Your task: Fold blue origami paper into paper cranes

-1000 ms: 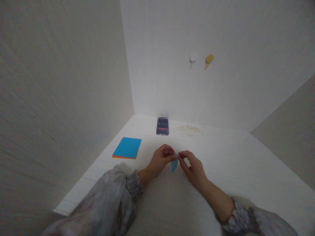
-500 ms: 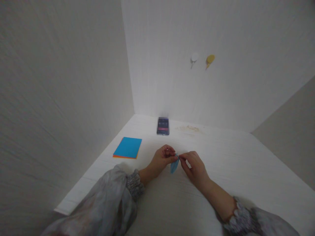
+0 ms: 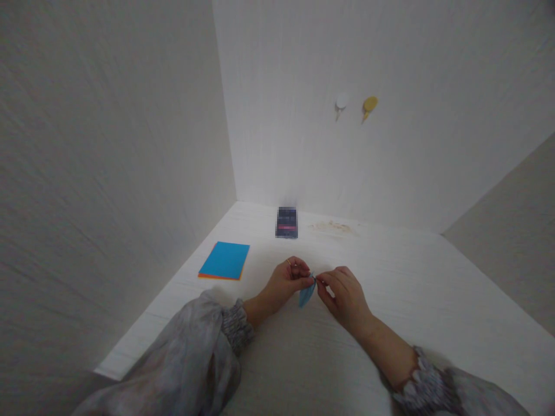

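A small folded piece of light blue paper (image 3: 306, 296) hangs tilted between my hands, above the white table. My left hand (image 3: 287, 282) is closed on it, thumb and fingers pinching its upper part; a thin ring shows on one finger. From the right, my right hand (image 3: 342, 293) pinches at the paper's upper tip with thumb and forefinger. The fingertips hide the exact fold there. To the left of my hands lies a stack of square coloured paper (image 3: 224, 260), blue on top with orange edges showing beneath.
A dark, pixelated phone-like object (image 3: 287, 223) stands at the back by the wall. Right of it is a brownish worn patch (image 3: 333, 226) on the white table (image 3: 416, 289). A white hook (image 3: 341, 101) and a yellow hook (image 3: 370, 104) are fixed to the back wall. Walls enclose both sides.
Both hands stay almost in place, still pinching the blue paper. The paper's lower end has shifted slightly left and down, and my right fingertips have moved a little lower.
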A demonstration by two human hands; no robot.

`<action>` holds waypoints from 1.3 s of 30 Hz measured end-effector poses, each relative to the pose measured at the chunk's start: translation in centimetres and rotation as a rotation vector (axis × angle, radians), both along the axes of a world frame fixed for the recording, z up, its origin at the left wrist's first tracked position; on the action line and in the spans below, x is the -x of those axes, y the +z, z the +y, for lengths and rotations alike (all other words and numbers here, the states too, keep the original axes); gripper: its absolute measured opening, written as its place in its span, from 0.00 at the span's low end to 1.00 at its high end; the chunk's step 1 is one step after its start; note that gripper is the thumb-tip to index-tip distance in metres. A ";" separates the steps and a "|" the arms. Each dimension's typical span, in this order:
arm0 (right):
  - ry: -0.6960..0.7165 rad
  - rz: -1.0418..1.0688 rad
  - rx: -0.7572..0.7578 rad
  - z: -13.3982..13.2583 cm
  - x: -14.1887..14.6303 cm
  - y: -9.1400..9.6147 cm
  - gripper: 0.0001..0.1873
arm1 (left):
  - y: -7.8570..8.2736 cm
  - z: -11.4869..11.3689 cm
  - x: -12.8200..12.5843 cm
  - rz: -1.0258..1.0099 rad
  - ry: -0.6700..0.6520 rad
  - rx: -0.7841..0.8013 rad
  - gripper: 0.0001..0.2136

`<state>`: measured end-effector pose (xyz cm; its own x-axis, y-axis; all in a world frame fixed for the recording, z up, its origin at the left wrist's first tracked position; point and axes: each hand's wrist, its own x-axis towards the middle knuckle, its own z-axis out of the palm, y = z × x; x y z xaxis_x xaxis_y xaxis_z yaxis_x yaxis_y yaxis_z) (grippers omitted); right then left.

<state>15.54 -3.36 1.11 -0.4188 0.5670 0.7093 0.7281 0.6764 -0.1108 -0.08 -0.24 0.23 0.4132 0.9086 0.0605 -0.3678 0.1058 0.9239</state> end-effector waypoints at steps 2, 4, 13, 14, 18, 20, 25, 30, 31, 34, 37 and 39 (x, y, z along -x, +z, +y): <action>-0.004 0.002 0.010 0.0 0.0 0.0 0.06 | 0.0 0.0 0.0 -0.011 -0.018 -0.002 0.19; 0.002 0.007 0.030 0.0 0.1 0.1 0.05 | 0.0 0.0 0.0 -0.022 -0.022 -0.005 0.18; -0.002 0.056 0.075 0.1 0.0 -0.1 0.03 | -0.1 0.1 0.0 -0.024 -0.010 -0.019 0.18; -0.007 0.057 0.075 0.1 0.0 -0.1 0.03 | -0.2 0.1 0.0 -0.021 -0.011 -0.021 0.19; -0.008 0.069 0.101 0.0 0.1 -0.1 0.04 | -0.3 0.1 0.0 -0.007 -0.012 -0.014 0.18; 0.009 0.093 0.117 0.0 0.2 -0.2 0.05 | -0.3 0.1 0.0 -0.008 -0.005 -0.014 0.18; 0.075 0.199 0.155 0.1 0.1 -0.6 0.07 | -0.2 0.2 0.1 -0.004 0.044 -0.027 0.17; -0.001 0.342 0.282 0.1 0.1 -0.8 0.06 | -0.1 0.1 0.1 0.008 0.063 -0.053 0.16; -0.018 0.361 0.301 0.1 0.1 -0.8 0.05 | -0.1 0.1 0.1 0.009 0.066 -0.062 0.16; -0.031 0.388 0.320 0.2 0.2 -0.8 0.04 | -0.2 0.1 0.0 0.012 0.070 -0.088 0.15; -0.028 0.378 0.291 0.2 0.2 -0.8 0.05 | -0.4 0.1 0.0 0.028 0.085 -0.095 0.16; -0.019 0.341 0.249 0.3 0.2 -0.8 0.05 | -0.4 0.1 0.0 0.029 0.089 -0.102 0.17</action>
